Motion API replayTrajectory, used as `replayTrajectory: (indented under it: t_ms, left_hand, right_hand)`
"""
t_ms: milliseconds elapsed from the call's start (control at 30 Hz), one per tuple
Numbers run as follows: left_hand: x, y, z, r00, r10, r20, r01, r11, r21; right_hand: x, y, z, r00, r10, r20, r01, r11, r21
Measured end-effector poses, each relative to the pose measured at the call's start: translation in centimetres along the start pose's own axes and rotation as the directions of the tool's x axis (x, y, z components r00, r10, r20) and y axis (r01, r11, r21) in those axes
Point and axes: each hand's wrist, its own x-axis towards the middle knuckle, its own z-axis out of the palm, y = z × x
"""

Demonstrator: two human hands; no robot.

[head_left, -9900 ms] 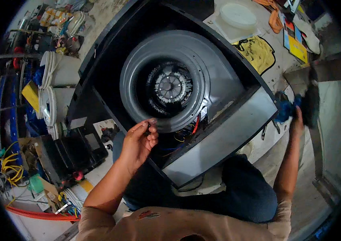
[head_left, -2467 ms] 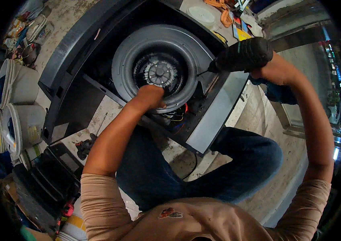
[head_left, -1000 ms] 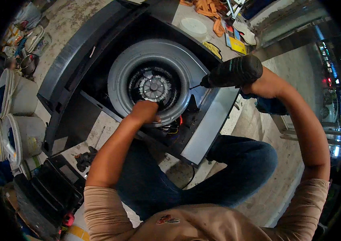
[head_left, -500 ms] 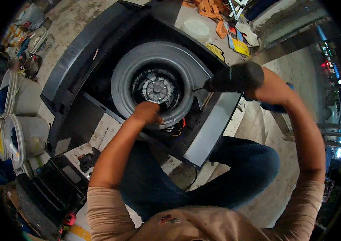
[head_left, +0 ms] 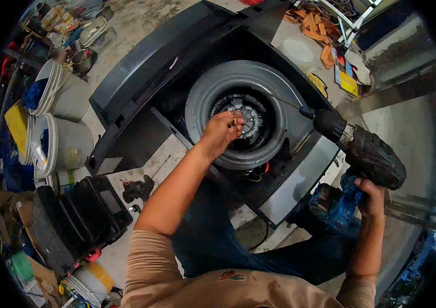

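Observation:
A grey round blower housing [head_left: 197, 108] sits inside an open black casing [head_left: 141, 77], with a fan wheel and hub in its round mouth. Over that mouth is my left hand [head_left: 218, 134], palm turned up, its fingers curled round small dark pieces too small to name surely. In my right hand [head_left: 372, 197] is a cordless drill [head_left: 366, 151], gripped by its blue-wrapped handle at the right of the casing. Its long thin bit [head_left: 282, 99] points left over the housing's rim; I cannot tell whether the tip touches anything. Coloured wires [head_left: 254, 176] show below the housing.
White buckets [head_left: 69, 141] stand at the left, near a black tool case [head_left: 87, 220]. At the far right lie orange straps [head_left: 316, 25], a white round lid [head_left: 298, 51] and a stepladder's metal legs [head_left: 354, 23]. My bent legs [head_left: 202, 226] are close under the casing's near edge.
My left hand has lifted from the housing's near rim and turned palm up over the fan. The drill has come back to the right and nearer, its long bit now in plain sight. The view has shifted.

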Motion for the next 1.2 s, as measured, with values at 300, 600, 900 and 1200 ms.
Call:
replayTrajectory:
  t_ms: [300, 600, 900, 1200]
  left_hand:
    - [-4.4, -0.5, -2.5, 0.996, 0.067, 0.059, -0.058, 0.988, -0.143]
    - [-6.5, 1.0, -0.1, 0.997, 0.058, -0.052, -0.072, 0.941, -0.331]
    - [-6.2, -0.3, -1.2, 0.995, 0.102, 0.014, -0.084, 0.886, -0.457]
    - [-6.5, -0.7, -0.3, 0.983, 0.128, 0.130, -0.014, 0.764, -0.646]
  right_hand:
    - [1.3, 0.1, 1.0, 0.982, 0.105, 0.154, -0.112, 0.993, 0.043]
    - [1.0, 0.3, 1.8, 0.952, 0.145, 0.269, -0.138, 0.989, -0.044]
    - [0.9, 1.1, 1.4, 0.935, 0.141, 0.326, -0.144, 0.989, -0.017]
    - [0.7, 0.9, 1.2, 0.935, 0.197, 0.295, -0.161, 0.977, -0.140]
